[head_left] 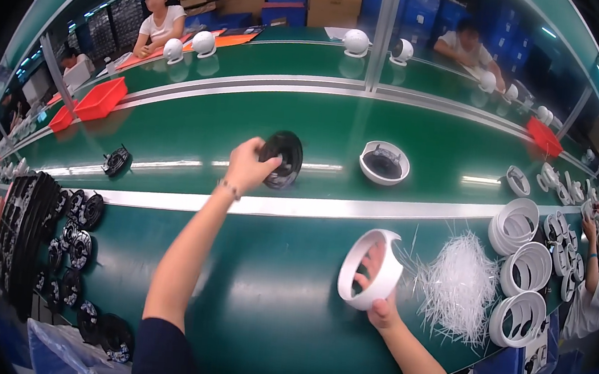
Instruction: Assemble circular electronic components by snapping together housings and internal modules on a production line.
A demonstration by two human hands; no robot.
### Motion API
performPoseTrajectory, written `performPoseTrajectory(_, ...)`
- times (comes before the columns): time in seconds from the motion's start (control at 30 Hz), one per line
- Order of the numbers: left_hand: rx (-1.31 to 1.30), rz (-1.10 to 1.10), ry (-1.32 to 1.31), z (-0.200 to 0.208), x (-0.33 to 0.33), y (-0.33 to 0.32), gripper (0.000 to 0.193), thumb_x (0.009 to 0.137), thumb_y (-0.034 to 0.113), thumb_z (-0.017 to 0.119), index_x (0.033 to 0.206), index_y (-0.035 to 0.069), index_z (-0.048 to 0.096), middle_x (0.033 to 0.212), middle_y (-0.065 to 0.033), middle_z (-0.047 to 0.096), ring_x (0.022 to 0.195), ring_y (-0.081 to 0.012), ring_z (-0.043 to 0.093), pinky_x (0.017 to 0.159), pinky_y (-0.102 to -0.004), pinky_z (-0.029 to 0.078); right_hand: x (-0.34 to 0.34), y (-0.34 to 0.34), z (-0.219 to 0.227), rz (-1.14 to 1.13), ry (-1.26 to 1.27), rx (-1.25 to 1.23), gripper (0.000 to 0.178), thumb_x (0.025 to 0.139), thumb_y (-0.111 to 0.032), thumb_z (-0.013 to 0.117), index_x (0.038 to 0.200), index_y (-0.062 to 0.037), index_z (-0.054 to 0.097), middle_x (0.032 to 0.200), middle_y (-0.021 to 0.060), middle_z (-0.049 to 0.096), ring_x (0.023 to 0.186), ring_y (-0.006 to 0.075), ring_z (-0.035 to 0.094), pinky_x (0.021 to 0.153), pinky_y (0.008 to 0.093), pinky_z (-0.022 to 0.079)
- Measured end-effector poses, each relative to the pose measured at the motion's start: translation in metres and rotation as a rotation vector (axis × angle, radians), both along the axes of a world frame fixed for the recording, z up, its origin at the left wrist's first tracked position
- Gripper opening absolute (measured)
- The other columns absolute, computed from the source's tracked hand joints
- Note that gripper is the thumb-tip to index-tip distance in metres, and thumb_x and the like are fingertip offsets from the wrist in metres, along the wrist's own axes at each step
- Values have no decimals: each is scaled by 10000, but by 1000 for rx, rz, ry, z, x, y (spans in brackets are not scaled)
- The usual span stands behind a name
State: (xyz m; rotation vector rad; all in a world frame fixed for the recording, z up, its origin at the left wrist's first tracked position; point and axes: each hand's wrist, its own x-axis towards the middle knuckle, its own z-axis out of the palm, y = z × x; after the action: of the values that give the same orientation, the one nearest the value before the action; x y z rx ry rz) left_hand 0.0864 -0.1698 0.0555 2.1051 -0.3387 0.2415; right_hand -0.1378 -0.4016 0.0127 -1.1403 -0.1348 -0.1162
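Note:
My left hand grips a round black part by its near side, over the green belt just past the white rail. In my right hand is a white ring-shaped housing, tilted, with a notch in its upper right rim; my fingers reach inside it and the thumb presses its outside. Beyond, a white housing with a dark inside lies on the belt. To the right of my right hand spreads a pile of thin clear strips.
Stacked white rings stand at the right; several black round parts and a black stack at the left. Another black part lies on the belt. Red trays and white globe-shaped units are farther off. Co-workers sit across and right.

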Motion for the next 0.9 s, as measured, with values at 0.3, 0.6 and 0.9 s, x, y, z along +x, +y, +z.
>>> performPoseTrajectory(0.3,-765,-118,37,-56,-165,-36,622,756,-82,506,1290,-3,198,1212,-129,385,1137,-195,382,957,-307,311,36,67,2,-47,-86,25,1030,640,-206,722,1339,15,-1,1279,144,272,1217,239,278,976,356,280)
performPoseTrajectory(0.6,-1445,-660,951,-46,-150,8,720,809,634,277,1227,58,378,1162,-143,474,1060,-272,480,919,-419,381,42,70,21,50,-354,-942,1152,467,-359,812,1330,19,148,1327,210,199,1233,330,248,1002,386,234)
performPoseTrajectory(0.9,-1543,-602,882,-39,-151,3,554,849,370,363,1303,62,291,1178,-126,480,1073,-232,479,935,-375,360,32,66,25,55,222,-86,1006,663,-212,718,1319,81,14,1267,183,313,1120,235,403,886,322,385)
